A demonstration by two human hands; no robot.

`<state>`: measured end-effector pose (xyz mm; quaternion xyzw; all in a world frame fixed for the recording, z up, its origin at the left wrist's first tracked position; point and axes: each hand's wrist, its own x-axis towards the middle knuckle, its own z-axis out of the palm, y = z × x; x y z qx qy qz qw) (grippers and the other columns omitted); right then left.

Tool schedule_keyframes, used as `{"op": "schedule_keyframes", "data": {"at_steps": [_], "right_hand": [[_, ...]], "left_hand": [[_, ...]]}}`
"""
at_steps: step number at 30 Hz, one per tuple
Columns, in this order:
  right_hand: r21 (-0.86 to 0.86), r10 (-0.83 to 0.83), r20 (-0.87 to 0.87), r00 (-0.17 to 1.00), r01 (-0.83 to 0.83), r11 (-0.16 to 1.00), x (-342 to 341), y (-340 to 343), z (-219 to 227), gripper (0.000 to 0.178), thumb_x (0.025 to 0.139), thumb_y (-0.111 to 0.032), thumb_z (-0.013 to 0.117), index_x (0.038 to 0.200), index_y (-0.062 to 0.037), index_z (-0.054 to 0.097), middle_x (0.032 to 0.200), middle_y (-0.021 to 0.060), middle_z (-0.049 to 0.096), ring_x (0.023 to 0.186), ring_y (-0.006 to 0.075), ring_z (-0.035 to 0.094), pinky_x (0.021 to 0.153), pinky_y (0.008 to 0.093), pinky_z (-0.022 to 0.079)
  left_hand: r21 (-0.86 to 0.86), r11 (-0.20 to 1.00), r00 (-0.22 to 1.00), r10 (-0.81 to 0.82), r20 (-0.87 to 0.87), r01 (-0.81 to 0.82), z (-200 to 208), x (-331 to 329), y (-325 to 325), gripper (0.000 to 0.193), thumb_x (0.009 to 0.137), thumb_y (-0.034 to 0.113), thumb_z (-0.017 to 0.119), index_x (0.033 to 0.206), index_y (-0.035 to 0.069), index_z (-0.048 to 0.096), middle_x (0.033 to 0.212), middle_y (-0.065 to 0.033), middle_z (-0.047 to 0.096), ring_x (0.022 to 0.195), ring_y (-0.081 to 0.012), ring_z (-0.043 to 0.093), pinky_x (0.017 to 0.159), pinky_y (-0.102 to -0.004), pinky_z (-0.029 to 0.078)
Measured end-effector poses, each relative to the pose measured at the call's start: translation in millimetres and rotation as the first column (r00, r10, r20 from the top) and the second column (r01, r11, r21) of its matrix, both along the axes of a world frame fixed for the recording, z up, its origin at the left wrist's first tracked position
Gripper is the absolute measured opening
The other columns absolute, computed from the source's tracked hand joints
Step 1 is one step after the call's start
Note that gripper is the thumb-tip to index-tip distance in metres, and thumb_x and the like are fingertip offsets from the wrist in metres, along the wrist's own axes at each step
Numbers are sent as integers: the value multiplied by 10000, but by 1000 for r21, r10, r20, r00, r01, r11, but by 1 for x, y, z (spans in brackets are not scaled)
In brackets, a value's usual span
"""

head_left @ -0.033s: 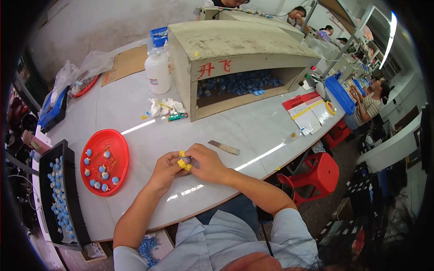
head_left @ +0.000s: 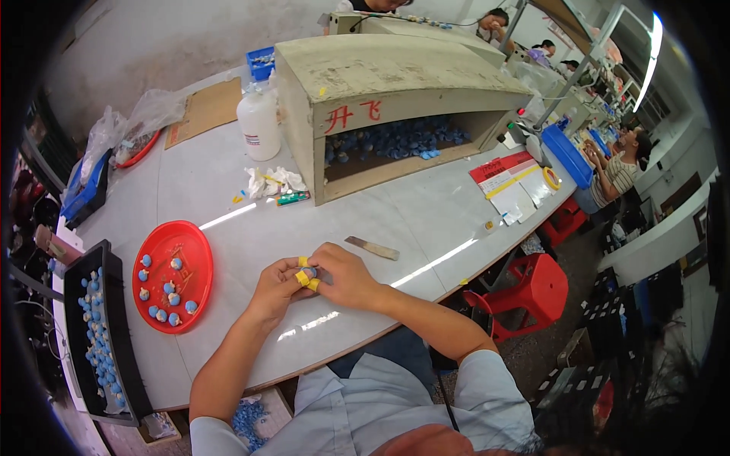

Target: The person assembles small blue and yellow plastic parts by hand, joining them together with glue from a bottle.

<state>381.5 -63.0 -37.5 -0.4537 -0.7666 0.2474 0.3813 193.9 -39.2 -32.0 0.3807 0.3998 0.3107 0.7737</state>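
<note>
Left hand point(head_left: 277, 289) and right hand point(head_left: 346, 280) meet over the grey table point(head_left: 228, 357); fingers of both closed together on a small blue piece point(head_left: 309, 271), mostly hidden between them. Yellow wraps point(head_left: 303, 278) cover several fingertips. Left of the fingers: red plate point(head_left: 198, 247) bearing blue-and-cream balls point(head_left: 169, 288); farther left, black bin point(head_left: 128, 357) holding more. Just beyond the fingers, rightward: flat blade-like tool point(head_left: 372, 248), untouched. Farther beyond: open-fronted beige box point(head_left: 403, 72), loose blue pieces point(head_left: 395, 144) inside.
</note>
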Motion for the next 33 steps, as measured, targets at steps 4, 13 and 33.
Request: {"op": "schedule_keyframes", "data": {"at_steps": [4, 13, 33], "right_hand": [[27, -60, 2, 998, 60, 998, 27, -20, 12, 391, 736, -84, 733, 1083, -26, 562, 1090, 132, 552, 974, 305, 593, 800, 386, 495], [144, -989, -136, -65, 986, -84, 258, -46, -30, 674, 788, -217, 751, 1302, 11, 379, 1348, 234, 371, 1275, 405, 360, 1081, 505, 256], [-107, -191, -326, 926, 165, 981, 23, -45, -1, 296, 814, -35, 724, 1073, 9, 587, 854, 85, 648, 760, 107, 601, 689, 238, 485]], "left_hand": [[23, 1000, 999, -2, -54, 3, -5, 0, 0, 331, 906, 98, 664, 1193, -8, 539, 1055, -110, 671, 869, -169, 686, 734, -239, 572], [-23, 999, 999, 25, -35, -25, -7, -8, -2, 296, 904, 67, 648, 1173, -7, 547, 1081, -118, 664, 825, -171, 684, 693, -228, 566], [-45, 995, 996, -88, -9, 87, -21, -18, -1, 338, 867, 37, 641, 1179, -64, 559, 1024, -122, 666, 906, -195, 697, 763, -253, 571]]}}
